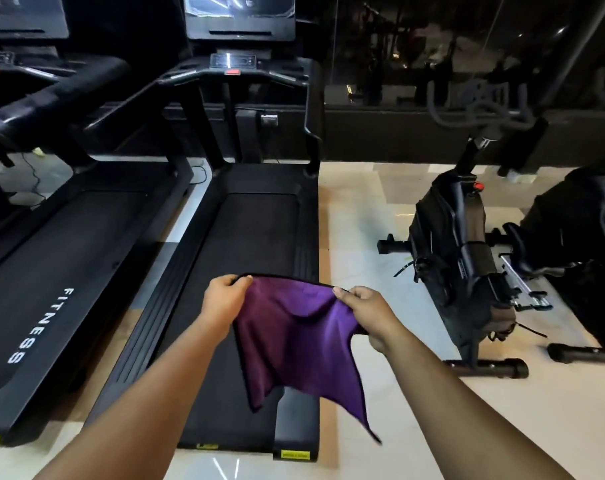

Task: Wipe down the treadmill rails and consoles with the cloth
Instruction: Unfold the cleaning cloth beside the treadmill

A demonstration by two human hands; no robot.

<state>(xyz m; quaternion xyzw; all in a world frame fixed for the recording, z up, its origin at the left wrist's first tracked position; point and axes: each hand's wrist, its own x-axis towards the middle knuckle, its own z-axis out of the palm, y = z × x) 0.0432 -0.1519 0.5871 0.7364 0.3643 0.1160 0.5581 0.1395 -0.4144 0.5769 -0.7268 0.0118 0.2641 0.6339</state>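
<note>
The top edge cuts off the console screen (238,8); the cloth's (294,341) lower corner is motion-blurred.

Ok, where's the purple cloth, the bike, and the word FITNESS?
purple cloth (296,341): head view, middle of the hanging fabric.
bike (463,258): head view, its dark body.
FITNESS lettering (43,325): head view, left treadmill's belt.
</note>
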